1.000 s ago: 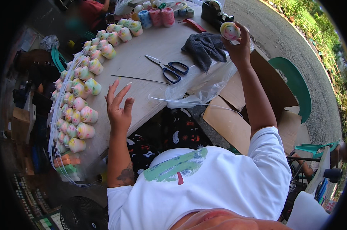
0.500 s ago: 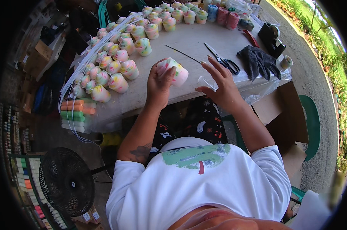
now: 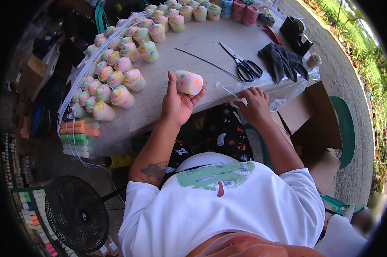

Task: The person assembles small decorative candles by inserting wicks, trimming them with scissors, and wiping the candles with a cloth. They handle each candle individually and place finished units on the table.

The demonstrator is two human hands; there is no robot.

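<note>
My left hand [image 3: 177,105] is turned palm up above the near edge of the table, its fingers around a pale candle [image 3: 188,82] with pink, green and orange patches. The candle lies tipped on its side, its flat base toward the right. Close to the table edge, my right hand [image 3: 254,102] has its fingers curled and pinched at one end of a thin white strip [image 3: 231,92], beside clear plastic. Further left stand rows of swirl-topped pastel candles [image 3: 133,79] with white wicks.
A thin dark rod [image 3: 207,63], scissors [image 3: 244,66] and a dark cloth [image 3: 282,62] lie on the table [image 3: 167,64]. Behind them is a tape dispenser [image 3: 296,34]. Long white wicks [image 3: 84,73] drape across the candles. An open cardboard box [image 3: 317,115] stands at right, a fan [image 3: 77,213] at lower left.
My left hand has turned palm up, tipping the candle so its base faces right. My right hand has come down to the table edge, its spread fingers now closed at the strip.
</note>
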